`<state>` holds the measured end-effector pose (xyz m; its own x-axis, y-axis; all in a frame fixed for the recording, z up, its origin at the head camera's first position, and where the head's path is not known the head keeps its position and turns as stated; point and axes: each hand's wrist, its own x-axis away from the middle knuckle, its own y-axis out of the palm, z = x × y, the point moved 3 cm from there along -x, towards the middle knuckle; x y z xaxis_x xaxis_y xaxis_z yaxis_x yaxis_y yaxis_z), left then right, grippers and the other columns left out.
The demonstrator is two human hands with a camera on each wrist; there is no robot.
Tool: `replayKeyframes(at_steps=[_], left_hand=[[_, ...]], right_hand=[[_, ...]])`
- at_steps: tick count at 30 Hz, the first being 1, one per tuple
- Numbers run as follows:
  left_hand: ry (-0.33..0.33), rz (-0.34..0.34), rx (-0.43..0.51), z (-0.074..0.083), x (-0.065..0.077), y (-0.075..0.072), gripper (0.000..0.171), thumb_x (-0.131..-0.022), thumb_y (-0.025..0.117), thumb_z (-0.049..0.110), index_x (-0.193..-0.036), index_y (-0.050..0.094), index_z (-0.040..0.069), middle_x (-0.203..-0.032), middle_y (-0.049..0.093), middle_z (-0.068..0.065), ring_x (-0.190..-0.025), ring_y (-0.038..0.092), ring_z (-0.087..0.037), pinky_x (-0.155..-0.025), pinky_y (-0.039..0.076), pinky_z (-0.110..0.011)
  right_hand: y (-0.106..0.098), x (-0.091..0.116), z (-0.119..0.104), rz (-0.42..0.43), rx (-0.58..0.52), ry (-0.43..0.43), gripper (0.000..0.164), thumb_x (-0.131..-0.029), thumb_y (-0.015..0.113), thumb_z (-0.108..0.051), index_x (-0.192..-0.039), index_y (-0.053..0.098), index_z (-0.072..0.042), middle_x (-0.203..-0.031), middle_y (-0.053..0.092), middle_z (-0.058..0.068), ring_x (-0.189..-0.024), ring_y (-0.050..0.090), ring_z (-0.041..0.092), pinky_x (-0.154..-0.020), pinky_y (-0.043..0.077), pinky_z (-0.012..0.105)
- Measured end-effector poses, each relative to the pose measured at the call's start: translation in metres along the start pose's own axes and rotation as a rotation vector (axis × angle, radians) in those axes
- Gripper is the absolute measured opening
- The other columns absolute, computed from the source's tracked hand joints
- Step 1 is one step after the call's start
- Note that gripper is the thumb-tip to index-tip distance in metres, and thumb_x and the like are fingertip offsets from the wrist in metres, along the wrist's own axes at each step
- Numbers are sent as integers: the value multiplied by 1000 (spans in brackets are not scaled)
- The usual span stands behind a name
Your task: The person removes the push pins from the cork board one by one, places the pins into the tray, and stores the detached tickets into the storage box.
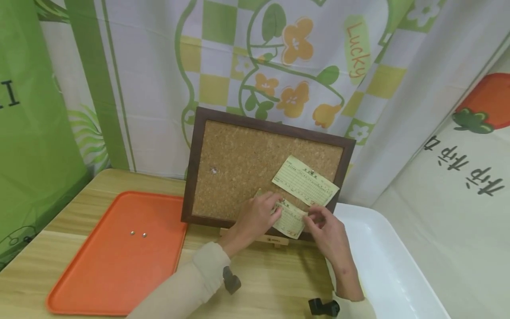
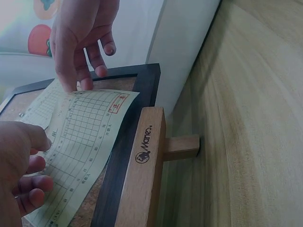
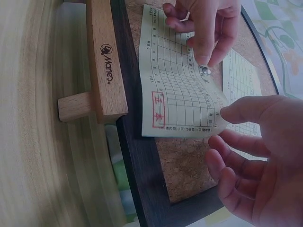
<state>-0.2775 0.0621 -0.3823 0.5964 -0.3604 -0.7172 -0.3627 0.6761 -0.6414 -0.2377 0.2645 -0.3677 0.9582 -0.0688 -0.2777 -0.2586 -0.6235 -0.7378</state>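
A framed cork board (image 1: 239,155) leans on a wooden stand (image 1: 275,240). Two pale-yellow printed forms lie against it. The upper form (image 1: 304,179) is fastened by a silver tack (image 1: 312,171) near its top edge. Over the lower form (image 1: 292,219), my left hand (image 1: 259,212) pinches at a silver thumbtack (image 3: 205,71) by the form's top edge, its other fingers curled. My right hand (image 1: 328,228) pinches the lower form's right edge between thumb and index finger. A red stamp (image 2: 117,103) shows on the lower form's corner.
An orange tray (image 1: 119,270) on the wooden table (image 1: 263,283) holds two small tacks (image 1: 138,234). A white tray (image 1: 382,248) stands at the right. On the cork's left side sits a small silvery cluster (image 1: 214,170). A patterned curtain (image 1: 151,79) hangs behind.
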Motion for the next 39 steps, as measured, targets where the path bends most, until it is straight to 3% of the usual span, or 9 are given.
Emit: replayKeyframes(at_steps=[5,10,29,39], left_hand=[[7,-1,-19,0,0,3,24,-95,72,15,-120,71,11,-94,70,1,-47,33,-1,-40,27,-13],[3,3,-31,0,-2,4,20,-96,71,14,-116,72,11,-87,66,3,-46,32,0,-39,26,-13],[-49,-12,-25,0,-8,5,12,-96,74,23,-103,70,14,-81,60,6,-46,34,-1,-40,27,-15],[-53,9,16,1,-11,9,5,-95,73,13,-96,71,9,-81,61,5,-51,39,-1,-43,30,-13]], right_hand=[[1,1,-2,-35,2,-19,27,-99,70,-28,-116,71,-7,-101,71,6,-88,66,21,-75,51,38],[1,2,-4,-53,16,-26,24,-99,71,-28,-112,72,-8,-101,71,5,-87,67,20,-74,52,38],[-1,7,-7,-41,0,-48,23,-99,71,-28,-110,73,-8,-98,72,4,-83,66,18,-73,52,37],[-2,9,-9,-44,11,-40,22,-99,72,-28,-109,73,-8,-97,72,3,-81,65,17,-71,51,35]])
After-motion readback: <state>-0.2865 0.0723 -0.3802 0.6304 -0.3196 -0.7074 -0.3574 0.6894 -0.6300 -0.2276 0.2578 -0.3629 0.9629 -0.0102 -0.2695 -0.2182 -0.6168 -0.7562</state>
